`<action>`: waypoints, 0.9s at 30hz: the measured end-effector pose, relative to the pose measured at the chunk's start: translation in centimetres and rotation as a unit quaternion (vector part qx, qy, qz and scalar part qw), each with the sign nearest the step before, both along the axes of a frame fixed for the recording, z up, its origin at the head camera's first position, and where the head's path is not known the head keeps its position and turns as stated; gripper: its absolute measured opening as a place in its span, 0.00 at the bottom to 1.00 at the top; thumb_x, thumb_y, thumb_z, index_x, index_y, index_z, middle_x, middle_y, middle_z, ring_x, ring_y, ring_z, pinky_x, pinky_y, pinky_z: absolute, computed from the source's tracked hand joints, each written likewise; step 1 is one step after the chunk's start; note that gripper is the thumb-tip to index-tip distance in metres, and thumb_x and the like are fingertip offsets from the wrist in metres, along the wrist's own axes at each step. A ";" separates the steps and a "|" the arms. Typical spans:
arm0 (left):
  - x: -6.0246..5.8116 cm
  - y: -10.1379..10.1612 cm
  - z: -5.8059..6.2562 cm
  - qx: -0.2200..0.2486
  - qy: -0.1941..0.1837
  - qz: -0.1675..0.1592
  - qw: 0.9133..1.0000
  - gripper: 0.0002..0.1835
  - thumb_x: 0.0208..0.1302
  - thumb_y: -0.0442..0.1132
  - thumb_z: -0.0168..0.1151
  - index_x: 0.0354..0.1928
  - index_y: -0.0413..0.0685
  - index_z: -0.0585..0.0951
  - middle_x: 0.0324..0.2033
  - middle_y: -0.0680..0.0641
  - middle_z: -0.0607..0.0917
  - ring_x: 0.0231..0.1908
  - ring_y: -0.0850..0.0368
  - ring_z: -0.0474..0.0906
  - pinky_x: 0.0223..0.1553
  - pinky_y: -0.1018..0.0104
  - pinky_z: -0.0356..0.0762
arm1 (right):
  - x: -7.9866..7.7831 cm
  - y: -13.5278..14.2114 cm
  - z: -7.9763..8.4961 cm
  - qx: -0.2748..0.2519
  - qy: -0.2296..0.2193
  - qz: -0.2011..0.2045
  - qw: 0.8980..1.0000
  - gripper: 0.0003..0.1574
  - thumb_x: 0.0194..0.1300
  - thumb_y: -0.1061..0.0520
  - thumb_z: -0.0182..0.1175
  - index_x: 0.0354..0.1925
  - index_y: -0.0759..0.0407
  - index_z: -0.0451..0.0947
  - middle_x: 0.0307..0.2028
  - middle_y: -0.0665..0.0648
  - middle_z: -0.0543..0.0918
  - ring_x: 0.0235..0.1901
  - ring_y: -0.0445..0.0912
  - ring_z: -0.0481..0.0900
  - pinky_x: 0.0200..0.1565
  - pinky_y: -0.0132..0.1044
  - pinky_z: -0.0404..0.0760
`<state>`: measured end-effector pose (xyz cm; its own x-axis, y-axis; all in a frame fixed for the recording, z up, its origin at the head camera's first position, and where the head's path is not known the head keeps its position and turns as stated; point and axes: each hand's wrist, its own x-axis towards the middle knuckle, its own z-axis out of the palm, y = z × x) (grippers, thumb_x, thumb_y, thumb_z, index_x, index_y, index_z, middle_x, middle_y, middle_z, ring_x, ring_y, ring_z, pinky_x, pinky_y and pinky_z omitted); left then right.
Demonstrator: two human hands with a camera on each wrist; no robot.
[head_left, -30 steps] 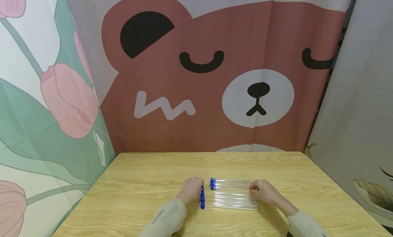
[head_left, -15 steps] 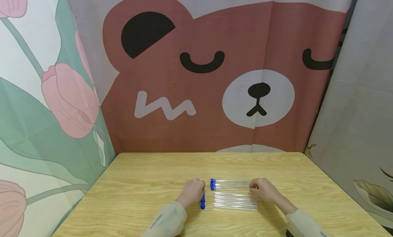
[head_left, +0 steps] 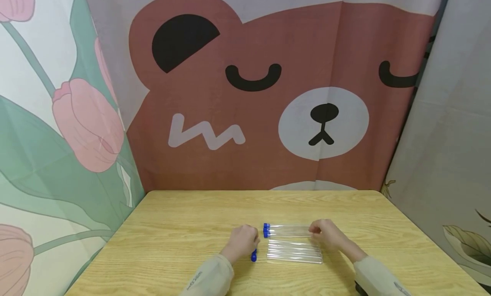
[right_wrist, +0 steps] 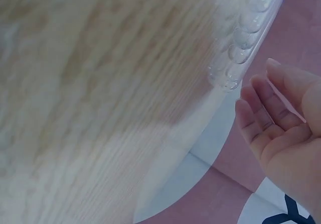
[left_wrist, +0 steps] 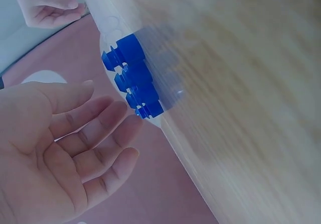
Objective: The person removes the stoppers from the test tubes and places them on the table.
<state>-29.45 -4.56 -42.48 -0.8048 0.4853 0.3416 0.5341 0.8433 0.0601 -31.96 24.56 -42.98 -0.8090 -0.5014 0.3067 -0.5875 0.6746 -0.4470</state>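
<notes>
My left hand (head_left: 243, 241) hovers at the far end of a row of blue test tube caps (head_left: 253, 257), hiding several of them in the head view. In the left wrist view its loosely bent fingers hold nothing, and the fingertips are right beside the stoppered ends of the caps (left_wrist: 134, 58). Several clear, uncapped test tubes (head_left: 294, 251) lie side by side right of the caps. Behind them are test tubes with blue caps (head_left: 288, 231). My right hand (head_left: 329, 235), fingers relaxed, is by the rounded tube ends (right_wrist: 241, 53), holding nothing.
All of it lies on a light wood-grain table (head_left: 184, 219). A curtain printed with a bear (head_left: 253, 117) hangs behind the far edge, and a tulip-print curtain (head_left: 86, 125) is on the left.
My left hand has come nearer along the cap row and slightly right, covering more caps. The right hand has shifted slightly away and left. The tubes stay in place.
</notes>
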 end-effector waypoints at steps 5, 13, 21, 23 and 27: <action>0.3 0.1 0.0 -0.001 -0.008 0.000 1.000 0.16 0.56 0.39 0.61 0.13 0.51 0.70 0.11 0.59 0.65 0.13 0.68 0.59 0.14 0.75 0.59 | -0.4 0.1 -0.1 0.014 0.013 0.011 1.000 0.05 0.49 0.72 0.62 0.27 0.67 0.77 0.24 0.52 0.79 0.24 0.39 0.73 0.27 0.31 0.74; 0.3 0.2 -0.2 -0.011 0.023 -0.007 1.000 0.19 0.54 0.40 0.62 0.10 0.52 0.66 0.10 0.59 0.62 0.12 0.68 0.56 0.12 0.75 0.55 | -0.7 -0.2 -0.1 0.030 0.003 0.014 0.999 0.05 0.50 0.72 0.61 0.27 0.65 0.78 0.25 0.51 0.78 0.25 0.41 0.73 0.27 0.33 0.74; 0.5 0.5 -0.1 -0.029 0.028 -0.006 0.999 0.13 0.52 0.43 0.64 0.14 0.51 0.75 0.12 0.59 0.71 0.14 0.68 0.63 0.13 0.75 0.60 | -0.8 -0.4 -0.2 0.035 -0.001 0.015 0.999 0.05 0.50 0.70 0.63 0.26 0.64 0.77 0.24 0.49 0.77 0.24 0.38 0.70 0.25 0.32 0.72; 0.6 0.6 0.0 -0.032 0.019 -0.004 0.999 0.11 0.52 0.43 0.64 0.17 0.51 0.77 0.14 0.58 0.73 0.15 0.68 0.65 0.14 0.75 0.61 | -0.9 -0.4 -0.2 0.037 0.000 0.017 0.999 0.05 0.49 0.70 0.63 0.25 0.64 0.77 0.24 0.49 0.77 0.24 0.38 0.70 0.25 0.32 0.72; 0.8 0.6 0.1 -0.031 0.006 -0.004 0.999 0.09 0.52 0.43 0.64 0.19 0.49 0.79 0.15 0.58 0.75 0.15 0.68 0.66 0.14 0.77 0.62 | -0.9 -0.5 -0.1 0.040 0.005 0.020 0.999 0.05 0.50 0.71 0.61 0.25 0.64 0.77 0.24 0.50 0.77 0.24 0.38 0.70 0.25 0.32 0.72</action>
<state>-28.66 -3.91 -42.33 -0.7970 0.5123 0.3200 0.5411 0.8410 0.0012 -32.90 24.08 -43.05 -0.7847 -0.5574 0.2712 -0.6192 0.6834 -0.3868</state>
